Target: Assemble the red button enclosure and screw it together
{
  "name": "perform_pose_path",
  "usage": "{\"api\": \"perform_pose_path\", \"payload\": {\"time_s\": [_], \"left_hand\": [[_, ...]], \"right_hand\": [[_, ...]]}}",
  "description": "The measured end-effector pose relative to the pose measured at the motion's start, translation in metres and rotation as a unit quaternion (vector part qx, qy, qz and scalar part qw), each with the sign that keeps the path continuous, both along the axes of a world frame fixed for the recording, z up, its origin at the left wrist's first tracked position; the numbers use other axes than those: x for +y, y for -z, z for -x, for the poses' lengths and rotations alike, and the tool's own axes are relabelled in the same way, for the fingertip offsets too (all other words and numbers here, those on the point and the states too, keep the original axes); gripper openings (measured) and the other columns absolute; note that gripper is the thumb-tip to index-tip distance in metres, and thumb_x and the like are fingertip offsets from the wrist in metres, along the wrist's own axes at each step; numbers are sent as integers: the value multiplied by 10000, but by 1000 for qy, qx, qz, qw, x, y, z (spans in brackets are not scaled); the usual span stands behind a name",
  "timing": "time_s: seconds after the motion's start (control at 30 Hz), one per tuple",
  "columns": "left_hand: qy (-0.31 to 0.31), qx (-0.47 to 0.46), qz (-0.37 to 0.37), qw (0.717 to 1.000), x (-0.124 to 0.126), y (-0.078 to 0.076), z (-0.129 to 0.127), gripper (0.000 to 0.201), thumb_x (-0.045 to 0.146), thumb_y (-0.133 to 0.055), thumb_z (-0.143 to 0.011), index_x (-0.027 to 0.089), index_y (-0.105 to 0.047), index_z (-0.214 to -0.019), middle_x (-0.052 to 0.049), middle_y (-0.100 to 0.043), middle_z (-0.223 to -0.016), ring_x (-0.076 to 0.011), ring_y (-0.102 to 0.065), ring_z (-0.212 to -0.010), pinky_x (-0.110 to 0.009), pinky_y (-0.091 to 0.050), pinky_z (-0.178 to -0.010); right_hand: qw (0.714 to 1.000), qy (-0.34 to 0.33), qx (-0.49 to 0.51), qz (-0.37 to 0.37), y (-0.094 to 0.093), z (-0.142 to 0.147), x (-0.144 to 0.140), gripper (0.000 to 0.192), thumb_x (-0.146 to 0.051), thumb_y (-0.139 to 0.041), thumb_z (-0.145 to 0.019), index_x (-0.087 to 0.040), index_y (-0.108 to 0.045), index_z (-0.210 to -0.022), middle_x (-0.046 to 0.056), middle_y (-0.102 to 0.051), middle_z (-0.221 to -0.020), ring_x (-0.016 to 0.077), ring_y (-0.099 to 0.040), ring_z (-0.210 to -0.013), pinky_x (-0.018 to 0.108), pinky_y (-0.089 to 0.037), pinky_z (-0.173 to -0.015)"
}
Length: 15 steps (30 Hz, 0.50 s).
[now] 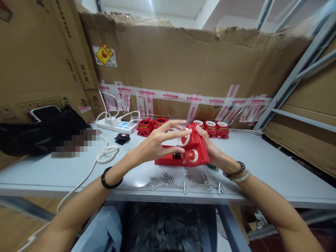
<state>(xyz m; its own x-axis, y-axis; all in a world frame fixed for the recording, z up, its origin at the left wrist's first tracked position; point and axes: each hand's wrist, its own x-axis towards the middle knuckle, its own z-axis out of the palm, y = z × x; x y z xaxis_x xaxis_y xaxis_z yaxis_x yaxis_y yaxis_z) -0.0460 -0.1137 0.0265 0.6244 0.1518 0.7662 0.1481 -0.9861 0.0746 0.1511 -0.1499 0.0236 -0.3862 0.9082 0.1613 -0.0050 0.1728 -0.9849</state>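
A red plastic switch box [195, 148] with white round openings is held upright above the grey table [267, 164]. My right hand [212, 148] grips its right side from behind. My left hand [157, 143] touches its left face with fingers spread, fingertips on a white ring. A flat red base plate [168, 160] with a small black part lies just under the box. Several metal screws [183, 182] lie loose on the table in front of my hands.
More red switch boxes [183, 127] stand in a row at the back against a taped cardboard wall. A white power strip [117, 125] with cables, a small black switch [122, 138] and a black bag [39, 133] lie at the left. Metal shelving stands at the right.
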Motion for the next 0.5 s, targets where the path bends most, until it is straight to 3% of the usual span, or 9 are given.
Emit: {"api": "perform_pose_path", "payload": {"time_s": [0.1,0.23,0.4,0.5], "left_hand": [[-18,-55,68,996,0,4,-6,523,331,-650,-826,225,-489,-1312,-103,-572,-1180,-181,-573,-1033,-351,-533,-866],[-6,-66,69,995,0,8,-10,516,311,-661,-818,210,-505,-1299,-77,-590,-1062,-152,-582,-926,-330,-534,-835],[17,-4,-8,1000,0,6,-4,479,283,-623,-849,246,-492,-1308,-95,-559,-1121,-188,-573,-1028,-351,-534,-852],[9,57,-43,997,-6,0,1,430,194,-551,-892,259,-480,-1311,-97,-554,-1169,-180,-574,-1056,-331,-537,-855]], "right_hand": [[998,20,56,18,5,1,2,591,-691,-407,-806,-188,-595,-1055,61,-689,-724,176,-648,-605,326,-555,-570],[997,43,53,31,12,-1,2,612,-713,-462,-762,-167,-623,-985,62,-680,-675,169,-630,-568,311,-541,-553],[970,-75,29,230,10,-7,0,806,-853,-224,-704,-160,-632,-757,91,-662,-560,197,-640,-471,298,-508,-412],[956,-126,0,263,9,-13,-1,789,-838,-230,-719,-162,-635,-739,86,-653,-519,177,-617,-425,265,-479,-367]]}}
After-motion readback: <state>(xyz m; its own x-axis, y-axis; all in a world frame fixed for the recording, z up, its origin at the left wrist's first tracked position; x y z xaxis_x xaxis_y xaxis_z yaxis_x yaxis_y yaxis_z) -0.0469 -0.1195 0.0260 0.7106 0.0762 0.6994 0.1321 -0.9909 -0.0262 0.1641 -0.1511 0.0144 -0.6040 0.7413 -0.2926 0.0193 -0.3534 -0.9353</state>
